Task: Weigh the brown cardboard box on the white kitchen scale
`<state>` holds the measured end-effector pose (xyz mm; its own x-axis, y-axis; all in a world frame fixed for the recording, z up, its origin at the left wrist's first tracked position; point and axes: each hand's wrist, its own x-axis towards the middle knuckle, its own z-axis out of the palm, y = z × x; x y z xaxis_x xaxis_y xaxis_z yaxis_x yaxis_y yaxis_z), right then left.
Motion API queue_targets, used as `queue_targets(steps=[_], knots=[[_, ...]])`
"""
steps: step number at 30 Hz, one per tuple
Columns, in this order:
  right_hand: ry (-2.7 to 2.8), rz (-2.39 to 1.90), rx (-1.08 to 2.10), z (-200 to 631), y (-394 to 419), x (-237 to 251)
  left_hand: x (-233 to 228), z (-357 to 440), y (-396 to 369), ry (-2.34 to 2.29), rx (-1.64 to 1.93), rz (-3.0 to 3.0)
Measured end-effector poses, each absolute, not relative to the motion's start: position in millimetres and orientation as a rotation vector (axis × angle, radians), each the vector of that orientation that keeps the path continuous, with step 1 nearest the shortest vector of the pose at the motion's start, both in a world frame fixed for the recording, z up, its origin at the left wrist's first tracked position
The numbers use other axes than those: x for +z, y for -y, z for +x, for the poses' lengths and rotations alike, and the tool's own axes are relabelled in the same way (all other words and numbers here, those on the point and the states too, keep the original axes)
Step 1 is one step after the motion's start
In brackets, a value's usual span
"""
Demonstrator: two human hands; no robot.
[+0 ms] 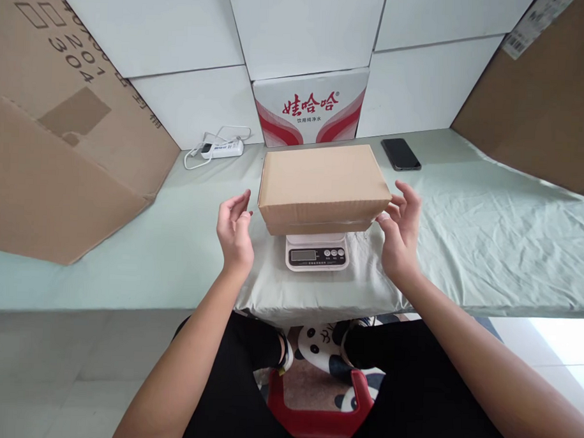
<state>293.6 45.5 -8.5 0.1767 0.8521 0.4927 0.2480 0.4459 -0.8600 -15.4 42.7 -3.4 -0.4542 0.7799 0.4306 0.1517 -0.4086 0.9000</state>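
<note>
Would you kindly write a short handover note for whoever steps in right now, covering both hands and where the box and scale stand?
Left hand: open, empty, beside the left end of the cardboard box, a small gap between them.
Right hand: open, fingertips at or just off the box's right end; contact cannot be told.
The box lies closed and flat on the white kitchen scale, which sits on the green-covered table near its front edge. The scale's display cannot be read.
Done: box is on the scale.
Left: reading not visibly taken; box not yet lifted off.

bright, even daylight | soft shadows | sharp | edges bowed
</note>
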Motion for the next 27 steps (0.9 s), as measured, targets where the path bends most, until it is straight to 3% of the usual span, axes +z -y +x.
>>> queue_targets(steps=[27], knots=[[1.312, -1.081, 0.638, 295, -50, -9, -16, -12, -47, -1.303, 1.858, 1.331]])
